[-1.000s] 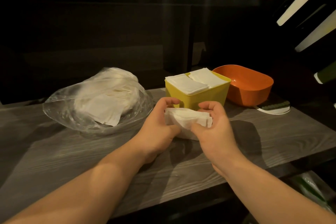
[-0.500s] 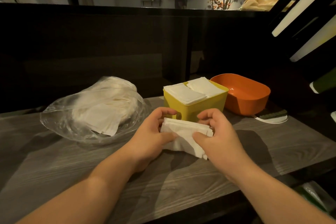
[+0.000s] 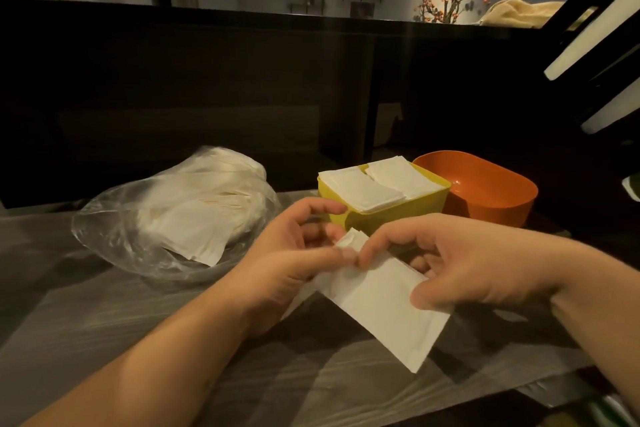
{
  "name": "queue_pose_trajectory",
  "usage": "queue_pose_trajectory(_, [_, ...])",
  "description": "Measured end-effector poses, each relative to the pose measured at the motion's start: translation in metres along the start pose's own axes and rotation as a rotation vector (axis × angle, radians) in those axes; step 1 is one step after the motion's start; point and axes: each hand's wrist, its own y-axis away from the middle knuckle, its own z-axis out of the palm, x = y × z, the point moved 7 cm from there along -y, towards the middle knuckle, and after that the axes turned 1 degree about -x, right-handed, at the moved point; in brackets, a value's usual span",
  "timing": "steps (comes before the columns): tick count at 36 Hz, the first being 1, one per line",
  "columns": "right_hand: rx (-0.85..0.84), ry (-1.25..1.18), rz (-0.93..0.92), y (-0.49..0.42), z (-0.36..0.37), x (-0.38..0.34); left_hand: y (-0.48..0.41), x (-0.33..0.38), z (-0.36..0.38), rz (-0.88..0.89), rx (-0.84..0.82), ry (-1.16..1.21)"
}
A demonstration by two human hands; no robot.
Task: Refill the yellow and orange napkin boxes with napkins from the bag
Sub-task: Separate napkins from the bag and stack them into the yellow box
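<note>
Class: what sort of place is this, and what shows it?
Probably a restaurant or café counter: a bulk bag of napkins, a yellow napkin box already full, and an orange napkin box.

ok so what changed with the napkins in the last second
The napkin stack, held level between both hands before, has been turned and now slants down toward the right hand, whose thumb presses its face; the left hand pinches the upper corner. The yellow box stays full, the orange box empty, the bag untouched.

Dim warm light, motion blur, bowed edges
</note>
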Motion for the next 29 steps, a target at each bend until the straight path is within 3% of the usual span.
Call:
queue_pose_trajectory(2, [0.063,-0.080,-0.024,0.009,-0.016,0.004,0.001,0.010,-0.008,0.154,0.131,-0.137])
queue_pose_trajectory(4, [0.168,-0.176,-0.071,0.020,-0.038,0.008,0.003,0.025,-0.010,0.325,0.266,-0.481])
queue_pose_trajectory(7, [0.384,-0.403,-0.152,0.037,-0.076,0.016,0.000,0.050,0.011,0.542,0.332,-1.014])
queue_pose_trajectory(11, [0.606,-0.543,-0.163,0.036,-0.119,0.030,-0.033,0.058,0.036,0.440,0.190,-1.364])
queue_pose_trajectory(16, [0.656,-0.470,-0.040,0.003,-0.134,0.042,-0.061,0.034,0.030,0.110,-0.101,-1.562])
queue_pose_trajectory(20, [0.604,-0.338,0.014,-0.017,-0.136,0.036,-0.058,0.033,0.019,0.184,-0.188,-1.583])
queue_pose_trajectory(29, [0.372,-0.283,0.107,-0.042,-0.109,0.018,-0.026,0.042,-0.004,0.329,-0.249,-1.462])
